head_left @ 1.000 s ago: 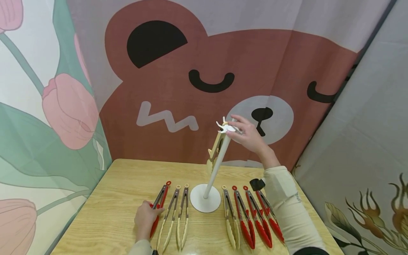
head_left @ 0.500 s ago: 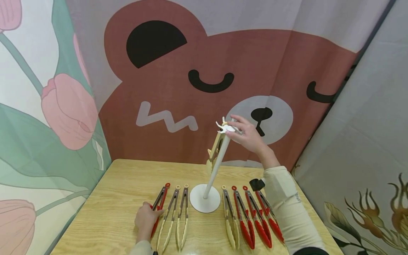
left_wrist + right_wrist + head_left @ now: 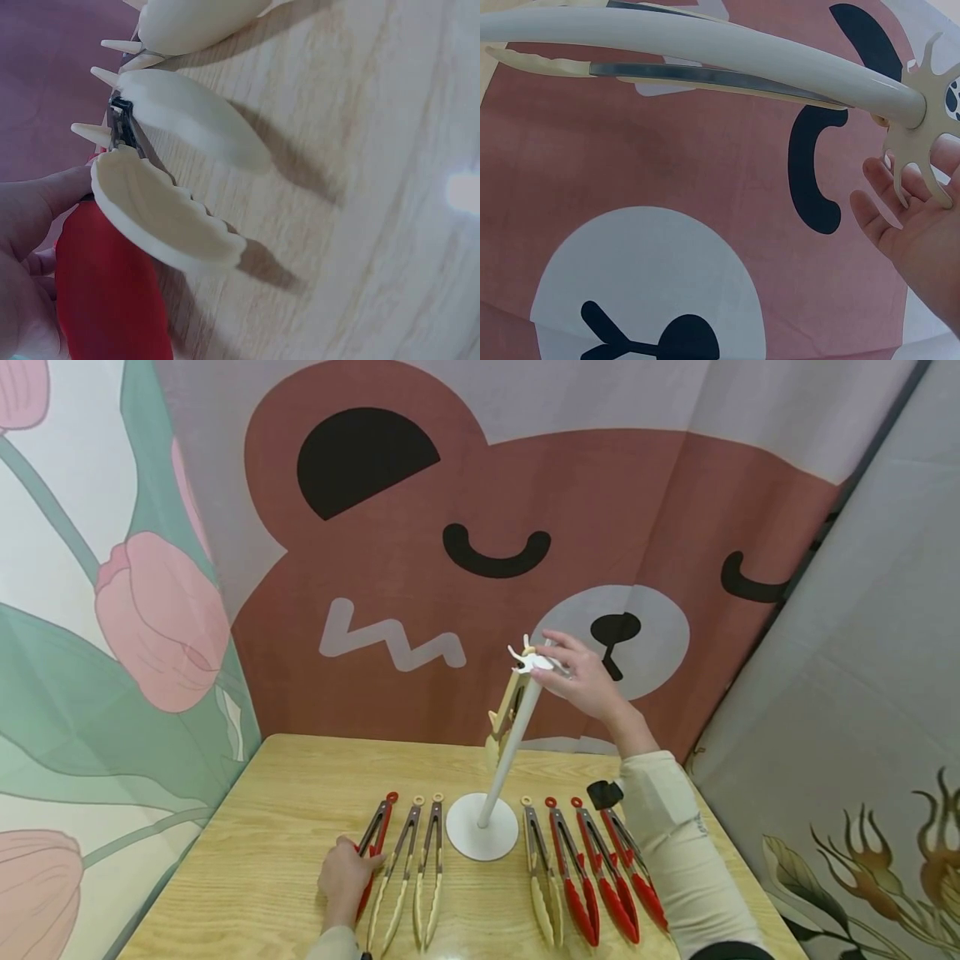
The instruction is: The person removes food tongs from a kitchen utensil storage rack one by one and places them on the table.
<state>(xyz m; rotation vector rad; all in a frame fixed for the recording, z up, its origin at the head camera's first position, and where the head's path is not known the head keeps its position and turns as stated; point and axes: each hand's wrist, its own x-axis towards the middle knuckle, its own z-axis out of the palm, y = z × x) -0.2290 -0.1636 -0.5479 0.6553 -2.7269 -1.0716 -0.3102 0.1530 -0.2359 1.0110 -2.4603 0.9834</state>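
At the front left of the table, my left hand grips red-tipped tongs. In the left wrist view, their red head lies beside cream tongs with scalloped heads. My right hand is up at the hooked top of a white stand, thumb on the near side and fingers on the far side. The right wrist view has the fingers bent around the hooks. One pair of cream tongs hangs from the stand's left side, along the pole.
The stand's round white base sits mid-table. Two cream tongs lie left of it. To its right lie another cream pair and several red tongs, the outermost partly behind the right forearm. A bear-print curtain hangs behind the wooden table.
The left hand and the red tongs it grips have shifted slightly, with the ring end drifting a little left and nearer. The right hand and the stand look the same.
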